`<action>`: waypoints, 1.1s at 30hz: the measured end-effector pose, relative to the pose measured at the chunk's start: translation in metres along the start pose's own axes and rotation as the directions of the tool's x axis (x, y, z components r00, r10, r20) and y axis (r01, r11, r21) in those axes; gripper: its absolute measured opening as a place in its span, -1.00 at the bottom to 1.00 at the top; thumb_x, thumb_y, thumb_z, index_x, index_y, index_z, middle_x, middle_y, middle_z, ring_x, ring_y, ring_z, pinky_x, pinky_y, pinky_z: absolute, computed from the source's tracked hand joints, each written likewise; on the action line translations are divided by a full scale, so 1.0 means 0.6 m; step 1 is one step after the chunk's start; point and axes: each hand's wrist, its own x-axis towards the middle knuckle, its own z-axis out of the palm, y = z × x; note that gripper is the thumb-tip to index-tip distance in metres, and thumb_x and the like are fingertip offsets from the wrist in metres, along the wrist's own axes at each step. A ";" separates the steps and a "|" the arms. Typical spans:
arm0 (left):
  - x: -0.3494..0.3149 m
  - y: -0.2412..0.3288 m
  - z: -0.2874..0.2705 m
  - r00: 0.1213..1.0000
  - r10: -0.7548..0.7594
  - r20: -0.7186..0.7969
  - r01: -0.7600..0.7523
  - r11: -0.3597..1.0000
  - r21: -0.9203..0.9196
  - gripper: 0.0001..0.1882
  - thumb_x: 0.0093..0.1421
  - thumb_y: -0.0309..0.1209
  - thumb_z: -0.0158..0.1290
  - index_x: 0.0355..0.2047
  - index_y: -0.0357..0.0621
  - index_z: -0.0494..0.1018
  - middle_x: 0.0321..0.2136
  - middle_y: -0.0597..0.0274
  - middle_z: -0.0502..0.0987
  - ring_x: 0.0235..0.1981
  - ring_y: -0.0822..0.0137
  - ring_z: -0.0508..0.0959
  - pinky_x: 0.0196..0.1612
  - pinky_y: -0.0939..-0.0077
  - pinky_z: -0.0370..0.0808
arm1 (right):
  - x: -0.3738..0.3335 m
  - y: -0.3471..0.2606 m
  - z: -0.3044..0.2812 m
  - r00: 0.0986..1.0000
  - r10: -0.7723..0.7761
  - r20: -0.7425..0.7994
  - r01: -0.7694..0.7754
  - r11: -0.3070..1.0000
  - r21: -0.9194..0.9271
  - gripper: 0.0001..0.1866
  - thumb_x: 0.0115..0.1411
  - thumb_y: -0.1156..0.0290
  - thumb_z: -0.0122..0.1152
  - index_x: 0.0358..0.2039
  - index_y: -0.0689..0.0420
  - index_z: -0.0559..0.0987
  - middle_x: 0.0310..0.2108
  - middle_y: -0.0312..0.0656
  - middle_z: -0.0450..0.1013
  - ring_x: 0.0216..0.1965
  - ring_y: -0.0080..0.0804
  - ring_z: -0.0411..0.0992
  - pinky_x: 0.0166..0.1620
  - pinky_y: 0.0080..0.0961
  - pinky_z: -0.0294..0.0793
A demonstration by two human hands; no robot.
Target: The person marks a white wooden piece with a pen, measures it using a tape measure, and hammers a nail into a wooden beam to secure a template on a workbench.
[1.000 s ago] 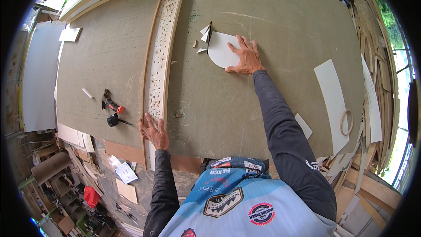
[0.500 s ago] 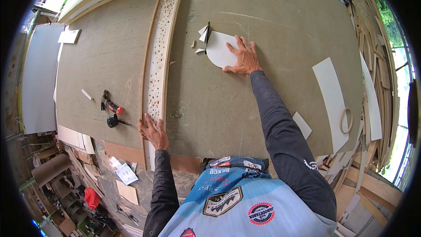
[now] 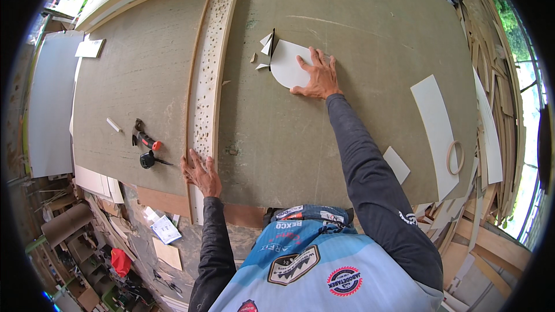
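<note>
My right hand [image 3: 317,75] lies flat with spread fingers on a white rounded cutout sheet [image 3: 286,63] in the middle of the big grey-green worktable [image 3: 347,17]. Small white offcuts [image 3: 265,43] and a thin dark blade-like tool [image 3: 272,42] lie at the sheet's left edge. My left hand [image 3: 201,173] rests open at the near end of a long curved wooden strip [image 3: 211,75] full of small holes, close to the table's front edge.
A red-handled tool [image 3: 147,140], a black tool [image 3: 148,160] and a short white stick [image 3: 114,125] lie at the left. A curved white strip [image 3: 436,130], a small white piece [image 3: 396,164] and a ring [image 3: 455,157] lie at the right. Wood offcuts are piled beyond the right edge.
My right hand has slid a little to the left over the white sheet. The left hand has stayed where it was on the strip.
</note>
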 end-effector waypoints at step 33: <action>0.001 -0.001 0.001 1.000 0.000 0.001 0.000 1.000 -0.012 -0.26 0.34 0.07 -0.08 0.43 0.04 0.13 0.43 -0.20 -0.08 0.44 -0.17 -0.08 0.40 -0.16 -0.23 | -0.006 -0.022 0.009 0.996 0.092 -0.016 -0.092 0.996 0.005 0.08 -0.26 -0.23 0.47 0.31 -0.08 0.40 0.41 0.13 -0.01 0.45 0.07 -0.07 0.34 0.41 -0.12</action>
